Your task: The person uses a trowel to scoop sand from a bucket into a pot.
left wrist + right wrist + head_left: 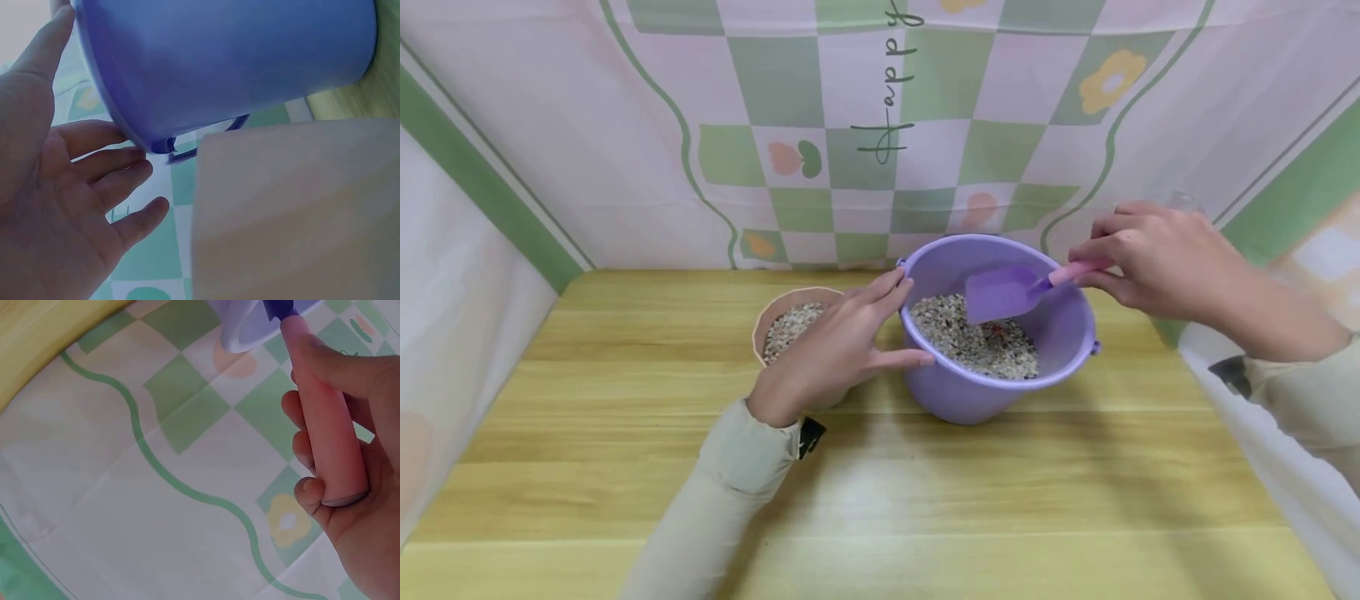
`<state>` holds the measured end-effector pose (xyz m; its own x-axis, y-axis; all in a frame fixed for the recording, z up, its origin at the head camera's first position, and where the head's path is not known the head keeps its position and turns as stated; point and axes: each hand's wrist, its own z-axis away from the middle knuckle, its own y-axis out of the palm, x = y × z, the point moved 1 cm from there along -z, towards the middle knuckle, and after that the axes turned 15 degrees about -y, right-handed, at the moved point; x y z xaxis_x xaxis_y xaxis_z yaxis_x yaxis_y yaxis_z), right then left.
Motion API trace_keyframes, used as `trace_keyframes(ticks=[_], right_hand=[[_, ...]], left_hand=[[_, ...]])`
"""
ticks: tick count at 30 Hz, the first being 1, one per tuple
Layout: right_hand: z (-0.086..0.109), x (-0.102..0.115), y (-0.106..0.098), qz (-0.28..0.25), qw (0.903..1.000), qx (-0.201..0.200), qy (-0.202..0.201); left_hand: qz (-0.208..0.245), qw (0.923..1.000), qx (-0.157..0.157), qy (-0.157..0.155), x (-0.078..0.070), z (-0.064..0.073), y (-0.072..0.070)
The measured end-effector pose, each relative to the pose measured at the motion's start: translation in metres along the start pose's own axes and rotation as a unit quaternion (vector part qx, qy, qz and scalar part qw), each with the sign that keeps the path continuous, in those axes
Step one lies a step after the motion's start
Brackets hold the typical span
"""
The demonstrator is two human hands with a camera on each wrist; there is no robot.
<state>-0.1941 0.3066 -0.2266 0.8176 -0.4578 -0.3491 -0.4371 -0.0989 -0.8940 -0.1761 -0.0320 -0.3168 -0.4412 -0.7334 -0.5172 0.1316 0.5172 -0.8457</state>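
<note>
A purple bucket (pixel 951 402) stands on the table with gravel (pixel 955 333) inside. My left hand (pixel 846 337) touches its left rim, the fingers extended along the edge and the thumb apart from them at the near side. In the left wrist view, the fingertips rest against the bucket (pixel 219 56) near its handle mount. My right hand (pixel 1172 262) grips the pink handle of a toy shovel (pixel 1003 293). The shovel's purple blade is inside the bucket, above the gravel; whether it carries any cannot be told. Curled fingers wrap the pink handle (pixel 328 425) in the right wrist view.
Left of the bucket, partly behind my left hand, a peach-coloured pot (pixel 760 329) holds more gravel. The wooden table (pixel 700 492) ends against a green-and-white checked cloth (pixel 865 158) at the back. A small clear object (pixel 1183 201) shows behind my right hand.
</note>
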Motion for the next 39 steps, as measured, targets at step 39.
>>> trace_keyframes(ticks=[39], right_hand=[[-0.013, 0.01, 0.014, -0.063, 0.9821, 0.178, 0.001]], left_hand=[[-0.045, 0.9989, 0.011, -0.01, -0.009, -0.014, 0.006]])
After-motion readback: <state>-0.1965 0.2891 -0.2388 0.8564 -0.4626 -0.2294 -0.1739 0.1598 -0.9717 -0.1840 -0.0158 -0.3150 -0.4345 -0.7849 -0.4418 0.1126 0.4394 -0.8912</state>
